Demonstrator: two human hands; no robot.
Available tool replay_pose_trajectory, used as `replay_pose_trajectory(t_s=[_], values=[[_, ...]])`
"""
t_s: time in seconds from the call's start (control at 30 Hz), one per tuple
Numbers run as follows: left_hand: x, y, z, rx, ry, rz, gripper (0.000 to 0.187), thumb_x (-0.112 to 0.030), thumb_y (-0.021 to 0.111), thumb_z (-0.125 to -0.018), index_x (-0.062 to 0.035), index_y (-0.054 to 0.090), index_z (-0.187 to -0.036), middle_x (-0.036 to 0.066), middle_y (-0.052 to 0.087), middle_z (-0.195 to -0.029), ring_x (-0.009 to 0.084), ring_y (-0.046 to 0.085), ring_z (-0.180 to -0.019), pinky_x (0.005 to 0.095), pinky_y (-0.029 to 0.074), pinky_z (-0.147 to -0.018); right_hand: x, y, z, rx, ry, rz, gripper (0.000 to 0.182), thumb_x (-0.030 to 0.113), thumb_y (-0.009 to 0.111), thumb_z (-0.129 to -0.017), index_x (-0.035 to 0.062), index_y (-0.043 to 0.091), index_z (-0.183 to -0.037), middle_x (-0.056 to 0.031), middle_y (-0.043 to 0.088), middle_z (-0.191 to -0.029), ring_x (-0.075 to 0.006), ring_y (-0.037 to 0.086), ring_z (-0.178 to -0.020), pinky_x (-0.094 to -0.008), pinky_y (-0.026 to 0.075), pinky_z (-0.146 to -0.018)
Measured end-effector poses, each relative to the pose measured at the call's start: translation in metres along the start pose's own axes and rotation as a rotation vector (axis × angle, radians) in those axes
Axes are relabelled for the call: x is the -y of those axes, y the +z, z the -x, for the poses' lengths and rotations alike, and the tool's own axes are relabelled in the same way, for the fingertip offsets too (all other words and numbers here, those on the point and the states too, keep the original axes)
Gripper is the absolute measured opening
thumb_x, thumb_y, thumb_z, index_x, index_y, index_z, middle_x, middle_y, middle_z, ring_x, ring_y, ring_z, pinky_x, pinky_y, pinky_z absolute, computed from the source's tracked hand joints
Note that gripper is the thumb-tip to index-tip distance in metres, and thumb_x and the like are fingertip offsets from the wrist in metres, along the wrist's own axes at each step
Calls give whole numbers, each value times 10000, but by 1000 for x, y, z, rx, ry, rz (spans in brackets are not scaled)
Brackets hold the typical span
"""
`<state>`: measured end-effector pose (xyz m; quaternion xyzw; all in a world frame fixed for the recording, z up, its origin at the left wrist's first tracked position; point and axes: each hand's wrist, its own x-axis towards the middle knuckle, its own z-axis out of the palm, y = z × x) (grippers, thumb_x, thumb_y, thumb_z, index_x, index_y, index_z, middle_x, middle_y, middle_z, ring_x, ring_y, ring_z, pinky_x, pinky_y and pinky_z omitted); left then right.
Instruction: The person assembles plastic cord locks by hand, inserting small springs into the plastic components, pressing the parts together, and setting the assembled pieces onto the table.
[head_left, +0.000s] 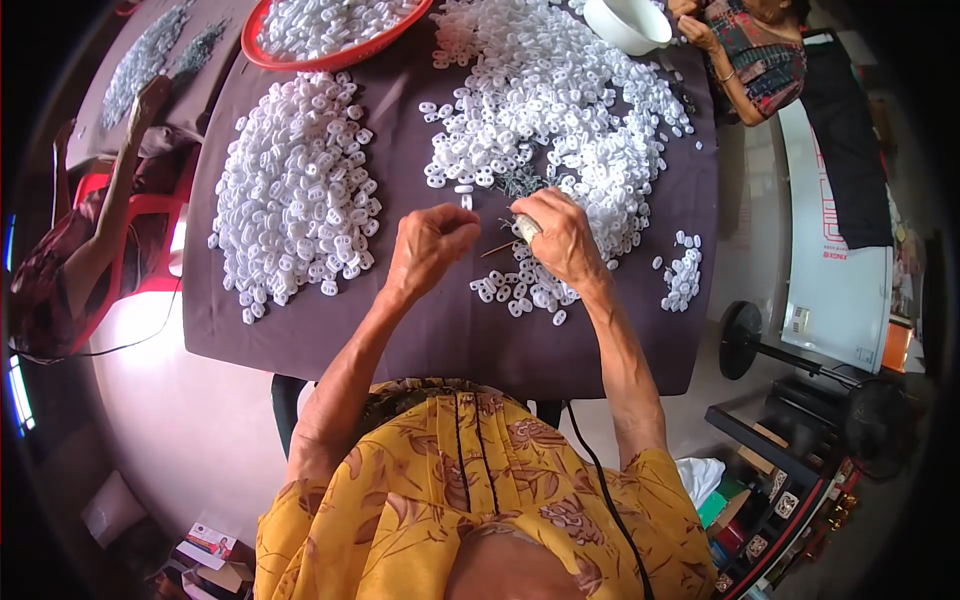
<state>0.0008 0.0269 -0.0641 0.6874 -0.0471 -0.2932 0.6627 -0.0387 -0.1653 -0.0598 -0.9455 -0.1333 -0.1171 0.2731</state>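
Note:
Both hands are over the dark cloth-covered table [420, 345]. My left hand [432, 245] has its fingers pinched together beside a few loose white pieces [466, 196]; what it holds, if anything, is too small to see. Fingers curled, my right hand [562, 232] is closed, with a pale wrap on one finger and a thin brown stick [498, 248] by its fingertips. Just beyond it lies a tangle of dark green bits [522, 182]. White two-holed pieces form a large heap [600, 150] around and past my right hand, and another heap [295, 190] on the left.
A red basin [262, 52] of white pieces and a white bowl [628, 28] stand at the far side. Another person [755, 60] is at the far right corner, and one more [95, 240] at a separate table on the left. A small pile [682, 275] lies near the right edge.

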Motion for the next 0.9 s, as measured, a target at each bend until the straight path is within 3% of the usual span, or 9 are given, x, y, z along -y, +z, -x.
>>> replay_pose_trajectory(t_s=[0.07,0.13,0.2,0.3,0.4,0.53,0.57,0.7,0.9], values=[[7,2,4,-78,114,-399,141,-77,589,-761,24,631,-849,67,613,-667,98,549,-589,258,442,-543,2,2,9,56,5,135,216,-58,539,-647,16,603,-840,-95,574,-804,-256,530,-800,-359,437,-714],[18,5,5,-109,184,-383,118,-64,603,-739,1,637,-832,85,612,-678,143,576,-586,283,454,-558,10,5,19,174,-60,314,205,-35,526,-661,16,605,-842,-101,557,-884,-258,500,-867,-368,417,-760],[25,8,8,-195,460,-568,100,-69,619,-735,-18,631,-820,92,598,-711,223,589,-613,314,464,-566,18,0,30,181,-72,258,208,-26,513,-667,16,610,-847,-102,543,-938,-260,485,-925,-376,409,-784],[25,19,16,-155,614,-732,95,-75,629,-726,-39,620,-814,97,569,-734,282,573,-664,350,466,-588,19,-9,46,219,-127,159,223,-37,526,-656,16,618,-851,-96,556,-912,-249,502,-945,-364,409,-799],[29,25,15,-125,668,-785,107,-77,635,-718,-49,611,-818,95,554,-735,280,560,-682,365,459,-598,14,-19,43,186,-57,30,243,-50,534,-640,21,617,-857,-94,569,-834,-249,525,-877,-371,410,-791],[25,28,-5,-250,630,-782,90,-71,627,-718,-51,617,-806,90,553,-710,273,560,-674,361,455,-601,0,-6,18,61,14,233,228,-57,531,-632,18,603,-835,-89,569,-777,-256,522,-779,-367,403,-728],[24,27,-10,-238,632,-791,77,-68,618,-728,-48,621,-802,88,557,-709,270,566,-686,355,456,-603,-5,2,11,-4,-32,240,154,-50,521,-640,16,581,-766,-83,537,-737,-259,503,-753,-363,393,-701],[22,27,-13,-257,665,-782,69,-66,610,-736,-40,622,-798,91,563,-717,271,571,-687,353,459,-597,-10,19,-2,12,-156,308,44,39,510,-698,56,509,-657,-77,487,-712,-232,481,-757,-365,366,-687],[25,30,-10,-231,577,-647,72,-54,598,-749,-30,626,-811,100,573,-727,272,580,-665,355,467,-585,-12,15,-4,30,-145,262,92,-11,536,-638,52,513,-700,-83,486,-727,-240,475,-769,-370,350,-678]])
